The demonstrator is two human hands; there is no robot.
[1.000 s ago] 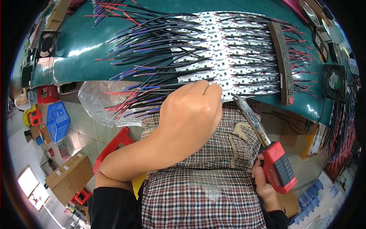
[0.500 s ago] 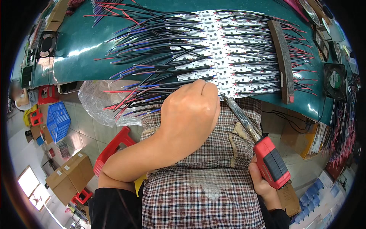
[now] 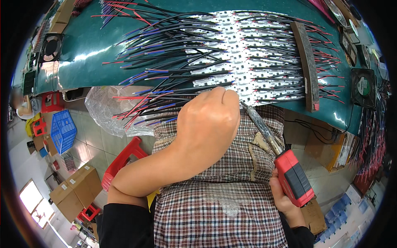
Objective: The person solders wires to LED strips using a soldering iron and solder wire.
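Note:
My left hand (image 3: 209, 124) is closed at the near edge of a panel of white circuit boards (image 3: 248, 89), its fingertips hidden from view. Black wires (image 3: 165, 99) with red and blue ends run out to the left beside and under it. In my right hand (image 3: 282, 198) is a soldering gun (image 3: 294, 177) with a red and black handle. Its metal barrel slants up and left, and the tip is at the panel's near edge, just right of my left hand. More black wires with red ends (image 3: 277, 84) leave the panel's right side.
A dark bar (image 3: 305, 68) lies across the right-hand wires on the green table (image 3: 91, 70). Small black fans stand at the left (image 3: 51, 47) and right (image 3: 364, 88). Clear plastic (image 3: 107, 111) hangs below the table edge. A red chair (image 3: 126, 159) and blue crate (image 3: 64, 132) are at left.
My left hand has shifted very slightly to the right. The soldering gun has dipped a little, with its tip still by the panel's near edge.

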